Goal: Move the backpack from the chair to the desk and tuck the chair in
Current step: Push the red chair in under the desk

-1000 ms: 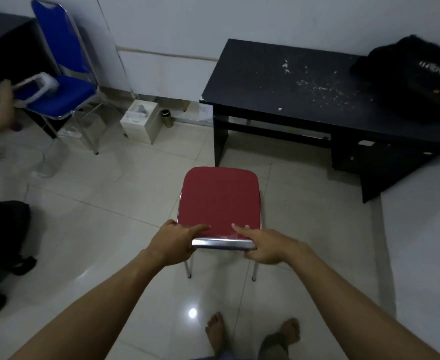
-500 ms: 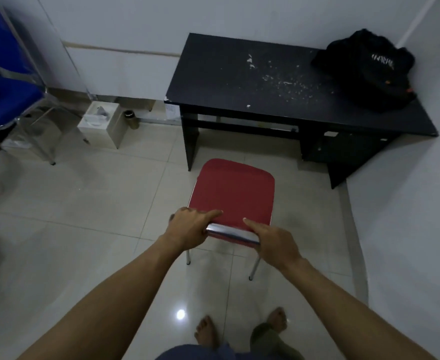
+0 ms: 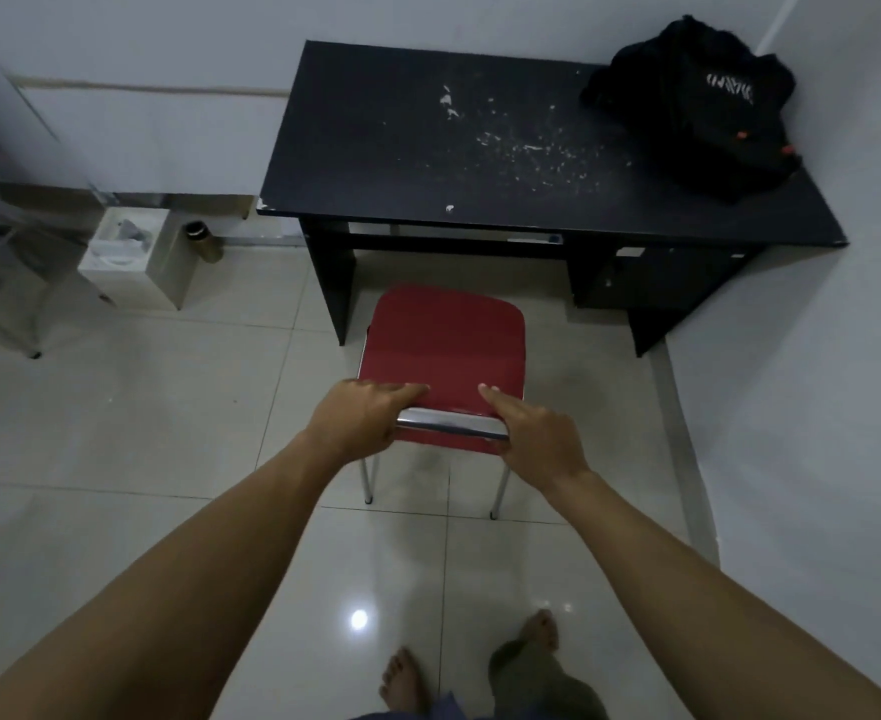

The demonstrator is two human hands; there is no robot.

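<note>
A red padded chair point(image 3: 446, 343) with chrome legs stands on the tiled floor just in front of the black desk point(image 3: 428, 163), its seat front close to the desk's opening. My left hand point(image 3: 363, 415) grips the left end of the chrome top rail of the backrest. My right hand point(image 3: 529, 433) grips the right end of the same rail. The black backpack point(image 3: 698, 106) lies on the desk's far right corner, against the wall.
A white box point(image 3: 129, 257) and a small dark can point(image 3: 202, 239) sit on the floor by the left wall. A chair's metal legs point(image 3: 7, 283) show at far left. A white wall point(image 3: 812, 356) closes the right side. My bare feet point(image 3: 402, 678) are below.
The chair has moved forward toward the desk with both hands on its backrest rail. The view has come closer to the desk, and the blue chair at left has slid almost out of view.
</note>
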